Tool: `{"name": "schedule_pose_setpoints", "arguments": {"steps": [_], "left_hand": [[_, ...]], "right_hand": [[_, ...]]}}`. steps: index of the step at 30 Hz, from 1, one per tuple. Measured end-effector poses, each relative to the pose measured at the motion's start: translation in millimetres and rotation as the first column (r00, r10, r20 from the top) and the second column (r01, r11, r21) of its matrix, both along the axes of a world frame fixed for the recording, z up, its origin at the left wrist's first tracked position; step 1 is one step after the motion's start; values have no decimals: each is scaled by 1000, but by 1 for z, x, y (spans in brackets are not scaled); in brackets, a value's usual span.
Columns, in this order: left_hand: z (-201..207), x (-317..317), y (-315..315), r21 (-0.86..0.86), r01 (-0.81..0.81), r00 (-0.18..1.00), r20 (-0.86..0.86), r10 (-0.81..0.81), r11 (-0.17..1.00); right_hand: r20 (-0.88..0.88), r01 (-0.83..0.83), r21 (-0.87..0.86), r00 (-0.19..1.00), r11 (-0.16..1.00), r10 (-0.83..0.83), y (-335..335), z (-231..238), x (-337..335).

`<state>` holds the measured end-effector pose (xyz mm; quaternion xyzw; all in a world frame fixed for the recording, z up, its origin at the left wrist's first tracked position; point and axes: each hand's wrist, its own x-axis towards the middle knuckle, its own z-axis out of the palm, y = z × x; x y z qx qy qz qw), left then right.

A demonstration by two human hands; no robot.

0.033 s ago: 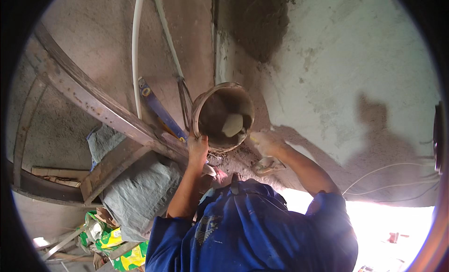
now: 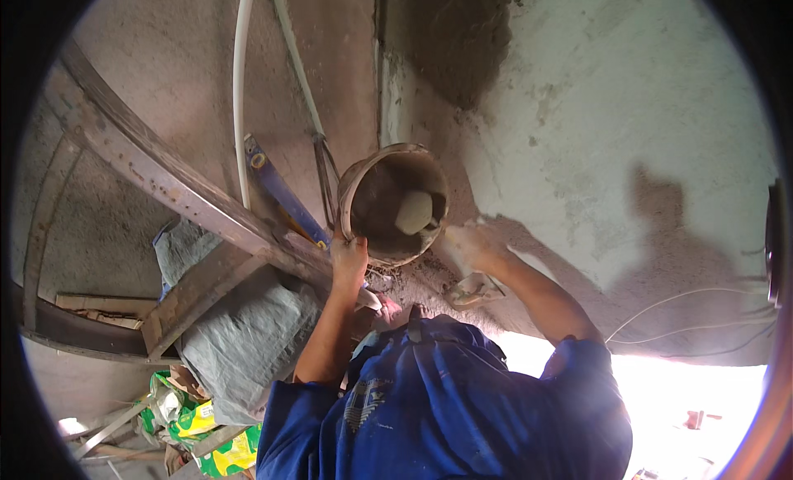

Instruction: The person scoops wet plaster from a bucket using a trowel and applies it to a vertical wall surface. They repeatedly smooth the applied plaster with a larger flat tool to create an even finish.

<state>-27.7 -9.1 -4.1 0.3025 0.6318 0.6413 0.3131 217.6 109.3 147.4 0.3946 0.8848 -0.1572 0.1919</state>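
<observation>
A round, mortar-smeared bucket (image 2: 347,201) is tipped so that its mouth faces me. My left hand (image 2: 349,255) is closed on its lower left rim, thumb showing at the edge. Inside lies the pale, rounded blade of a trowel (image 2: 414,212), above dark wet mortar (image 2: 382,206). My right hand (image 2: 477,249), slightly blurred, is closed just outside the bucket's right rim, in line with the blade's dark neck. The handle is mostly hidden by the fingers.
A blue spirit level (image 2: 285,192) leans left of the bucket, near a white pipe (image 2: 239,92). A curved metal frame (image 2: 165,182) crosses the left side over a grey sack (image 2: 248,339). The pale wall (image 2: 611,108) on the right has a dark wet patch (image 2: 450,42).
The trowel blade has shifted slightly right and up inside the bucket. My right hand has moved a little with it, while my left hand keeps its hold on the rim.
</observation>
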Motion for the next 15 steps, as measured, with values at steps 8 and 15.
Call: {"name": "schedule_pose_setpoints", "arguments": {"steps": [8,15], "left_hand": [[47,11,15,152,62,989,-141,-40,986],[70,19,16,133,56,997,-51,-49,989]], "right_hand": [[-43,-36,258,998,965,49,41,-24,7],[-202,-43,-27,979,999,37,37,-74,23]]}}
